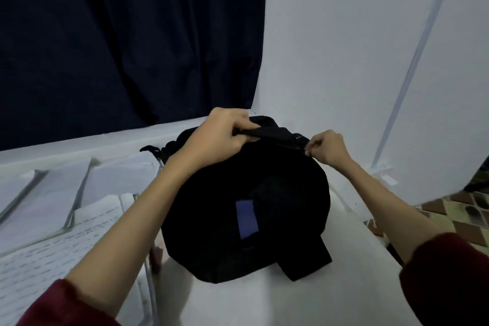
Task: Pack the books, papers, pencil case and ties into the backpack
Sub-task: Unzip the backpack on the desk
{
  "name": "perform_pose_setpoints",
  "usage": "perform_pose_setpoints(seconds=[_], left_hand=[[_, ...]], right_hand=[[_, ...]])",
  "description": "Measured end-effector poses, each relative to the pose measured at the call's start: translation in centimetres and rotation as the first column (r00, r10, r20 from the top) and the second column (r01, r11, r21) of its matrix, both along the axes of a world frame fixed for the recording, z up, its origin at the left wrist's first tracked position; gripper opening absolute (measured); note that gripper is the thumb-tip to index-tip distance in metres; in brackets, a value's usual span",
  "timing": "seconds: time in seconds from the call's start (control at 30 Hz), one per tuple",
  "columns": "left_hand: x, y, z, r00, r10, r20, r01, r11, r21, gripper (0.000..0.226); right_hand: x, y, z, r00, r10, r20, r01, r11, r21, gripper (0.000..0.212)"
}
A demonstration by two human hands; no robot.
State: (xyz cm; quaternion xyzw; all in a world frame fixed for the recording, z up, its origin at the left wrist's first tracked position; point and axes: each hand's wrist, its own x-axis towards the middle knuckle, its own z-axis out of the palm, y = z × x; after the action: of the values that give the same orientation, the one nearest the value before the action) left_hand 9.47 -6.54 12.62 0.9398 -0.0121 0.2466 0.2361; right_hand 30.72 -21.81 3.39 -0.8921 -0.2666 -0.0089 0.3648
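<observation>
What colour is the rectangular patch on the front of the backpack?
Blue-purple, on the black backpack; the patch shows best in the head view.

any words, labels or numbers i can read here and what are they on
None can be read.
Blue patch on the backpack: plain, no lettering visible.
Papers left of the backpack: rows of writing, too blurred to read.
Books behind the papers: covers look blank.
White tag on the wall: too small to tell.
</observation>
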Motion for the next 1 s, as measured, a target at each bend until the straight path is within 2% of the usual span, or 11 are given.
perform_pose_setpoints(seconds=[0.23,0.33,0.4,0.53,0.67,0.8,0.9,0.97,1.0], left_hand=[[0.0,1.1,3.5,0.999,-0.029,0.033,0.029,0.999,-0.016,0.021],[-0.1,1.4,3.9,0.997,-0.054,0.047,0.055,0.998,-0.020,0.020],[-0.2,1.6,3.6,0.997,-0.060,0.053,0.061,0.998,-0.006,0.018],[0.3,2.0,2.1,0.997,-0.072,0.039,0.076,0.991,-0.106,0.022],[1.4,3.5,-1.0,0.998,0.014,-0.053,-0.019,0.995,-0.095,0.018],[2.2,3.5,-5.6,0.952,0.098,-0.290,-0.097,0.995,0.018,0.021],[1.3,2.3,-8.3,0.868,-0.018,-0.496,-0.061,0.988,-0.144,0.030],[-0.2,1.9,-9.0,0.835,-0.090,-0.542,-0.072,0.960,-0.269,0.034],[-1.2,2.0,-9.2,0.847,-0.079,-0.526,-0.094,0.951,-0.295,0.033]], right_hand=[[3.6,4.9,0.2,0.996,-0.085,-0.016,0.085,0.996,-0.011,0.010],[4.7,6.1,-0.1,0.992,-0.106,-0.067,0.107,0.994,0.019,0.016],[5.4,6.7,-0.4,0.987,-0.119,-0.110,0.127,0.990,0.068,0.014],[6.2,6.6,-0.6,0.991,-0.081,-0.108,0.085,0.996,0.041,0.019],[6.2,5.1,-0.3,0.990,-0.014,-0.143,0.016,1.000,0.017,0.020],[3.9,3.9,1.0,0.980,0.084,-0.180,-0.067,0.993,0.098,0.012],[0.2,3.9,2.3,0.958,0.244,-0.148,-0.235,0.969,0.075,0.004],[-2.7,4.6,2.7,0.924,0.367,-0.105,-0.374,0.925,-0.063,0.003],[-4.2,5.2,2.6,0.900,0.424,-0.098,-0.434,0.892,-0.127,0.003]])
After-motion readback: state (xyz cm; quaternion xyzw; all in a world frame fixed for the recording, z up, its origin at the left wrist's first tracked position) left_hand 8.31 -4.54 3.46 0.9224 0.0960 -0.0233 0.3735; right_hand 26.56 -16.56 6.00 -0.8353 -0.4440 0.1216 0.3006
